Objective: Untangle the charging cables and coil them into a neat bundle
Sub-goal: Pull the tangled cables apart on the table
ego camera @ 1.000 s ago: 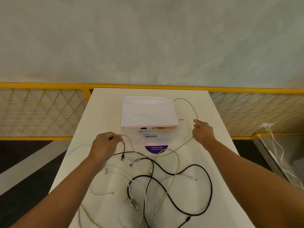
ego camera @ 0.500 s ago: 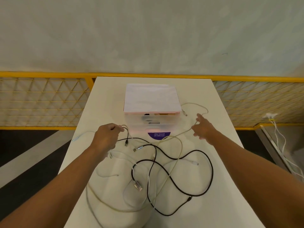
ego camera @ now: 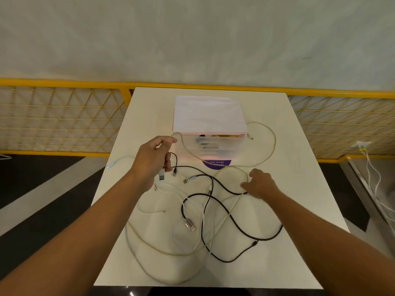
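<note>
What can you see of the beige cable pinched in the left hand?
The beige cable is thin, round and looks rubbery. The left hand pinches it, lifted, beside the box. From there it sags across the box front, sweeps right in a wide loop on the table and ends in a small plug by the box's right corner. Whether the pale loop at the right hand is the same cable is unclear.

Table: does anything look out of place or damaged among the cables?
Nothing looks damaged or spilled. The beige cable strays: it loops round the right of the translucent box, its plug lying at the box's front right corner. The end of a white cable lies at the left edge of the table.
</note>
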Action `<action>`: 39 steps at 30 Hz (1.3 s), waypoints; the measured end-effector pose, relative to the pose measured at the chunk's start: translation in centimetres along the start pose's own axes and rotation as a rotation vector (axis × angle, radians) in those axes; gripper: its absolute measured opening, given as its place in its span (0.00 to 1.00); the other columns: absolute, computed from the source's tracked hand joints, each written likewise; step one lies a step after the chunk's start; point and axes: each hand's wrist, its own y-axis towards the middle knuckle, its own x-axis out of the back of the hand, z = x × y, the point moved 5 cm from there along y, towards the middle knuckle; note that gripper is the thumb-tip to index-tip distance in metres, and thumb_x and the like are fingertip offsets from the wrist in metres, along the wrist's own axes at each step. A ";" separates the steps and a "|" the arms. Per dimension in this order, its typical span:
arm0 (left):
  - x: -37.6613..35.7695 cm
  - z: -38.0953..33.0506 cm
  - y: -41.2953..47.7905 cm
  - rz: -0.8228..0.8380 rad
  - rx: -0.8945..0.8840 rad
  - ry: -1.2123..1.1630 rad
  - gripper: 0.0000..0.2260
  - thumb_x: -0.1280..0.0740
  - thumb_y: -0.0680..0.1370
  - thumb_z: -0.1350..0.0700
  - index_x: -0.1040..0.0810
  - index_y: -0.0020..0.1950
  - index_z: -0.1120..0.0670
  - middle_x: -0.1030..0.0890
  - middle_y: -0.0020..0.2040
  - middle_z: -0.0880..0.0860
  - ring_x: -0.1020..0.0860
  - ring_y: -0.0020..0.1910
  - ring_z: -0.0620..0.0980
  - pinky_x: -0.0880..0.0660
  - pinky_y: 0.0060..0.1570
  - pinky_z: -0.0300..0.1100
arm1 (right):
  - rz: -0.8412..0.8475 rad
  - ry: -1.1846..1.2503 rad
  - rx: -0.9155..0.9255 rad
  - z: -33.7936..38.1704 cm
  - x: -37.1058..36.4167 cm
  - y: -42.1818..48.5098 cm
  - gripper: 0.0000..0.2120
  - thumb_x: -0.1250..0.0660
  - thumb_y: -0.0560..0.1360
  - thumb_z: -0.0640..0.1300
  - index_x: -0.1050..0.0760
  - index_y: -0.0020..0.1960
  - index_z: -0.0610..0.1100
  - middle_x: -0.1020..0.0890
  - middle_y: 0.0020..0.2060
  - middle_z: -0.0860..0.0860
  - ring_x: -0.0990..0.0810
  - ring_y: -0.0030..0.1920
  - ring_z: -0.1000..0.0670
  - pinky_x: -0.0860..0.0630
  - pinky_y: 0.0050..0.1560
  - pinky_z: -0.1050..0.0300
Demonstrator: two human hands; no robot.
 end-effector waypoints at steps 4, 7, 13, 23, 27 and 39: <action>0.0 -0.6 -0.1 0.019 -0.026 -0.036 0.08 0.36 0.83 0.55 0.18 0.56 0.54 0.29 0.30 0.50 0.32 0.28 0.48 0.30 0.32 0.42 | 0.006 0.132 -0.014 0.3 -2.0 -0.6 0.21 0.29 0.75 0.42 0.27 0.65 0.38 0.20 0.58 0.41 0.20 0.57 0.40 0.23 0.50 0.54; -0.2 -0.7 -0.1 0.047 -0.014 -0.068 0.08 0.34 0.82 0.53 0.18 0.57 0.54 0.30 0.29 0.50 0.33 0.27 0.47 0.31 0.30 0.41 | 0.041 0.493 -0.070 0.4 -2.4 -0.8 0.08 0.33 0.76 0.36 0.21 0.54 0.37 0.17 0.46 0.41 0.18 0.39 0.46 0.21 0.36 0.56; -1.0 -0.5 -0.1 0.123 0.006 -0.070 0.09 0.32 0.80 0.50 0.17 0.58 0.50 0.30 0.29 0.48 0.33 0.28 0.47 0.32 0.31 0.41 | 0.007 0.869 0.041 3.1 2.3 -1.9 0.10 0.34 0.82 0.48 0.18 0.57 0.44 0.28 0.29 0.49 0.30 0.27 0.49 0.29 0.33 0.55; -2.8 -1.1 0.7 0.157 -0.004 -0.022 0.10 0.39 0.84 0.60 0.17 0.51 0.57 0.17 0.39 0.53 0.25 0.32 0.49 0.27 0.33 0.40 | -0.047 0.827 0.356 9.4 9.8 -7.8 0.11 0.37 0.83 0.47 0.17 0.58 0.52 0.28 0.24 0.61 0.35 0.30 0.54 0.41 0.28 0.57; -3.0 -1.8 1.1 0.095 -0.093 0.012 0.11 0.38 0.84 0.59 0.17 0.49 0.53 0.15 0.49 0.50 0.18 0.47 0.51 0.20 0.48 0.44 | 0.027 0.727 0.460 11.0 10.8 -9.4 0.11 0.38 0.83 0.47 0.16 0.58 0.50 0.28 0.22 0.62 0.37 0.31 0.53 0.41 0.28 0.59; -4.7 -3.4 -0.4 0.402 -0.128 -0.041 0.15 0.46 0.86 0.53 0.20 0.55 0.55 0.18 0.39 0.57 0.19 0.51 0.67 0.24 0.61 0.59 | 0.059 0.887 0.625 14.1 13.1 -10.5 0.11 0.37 0.83 0.45 0.15 0.55 0.50 0.33 0.28 0.54 0.39 0.32 0.51 0.43 0.30 0.57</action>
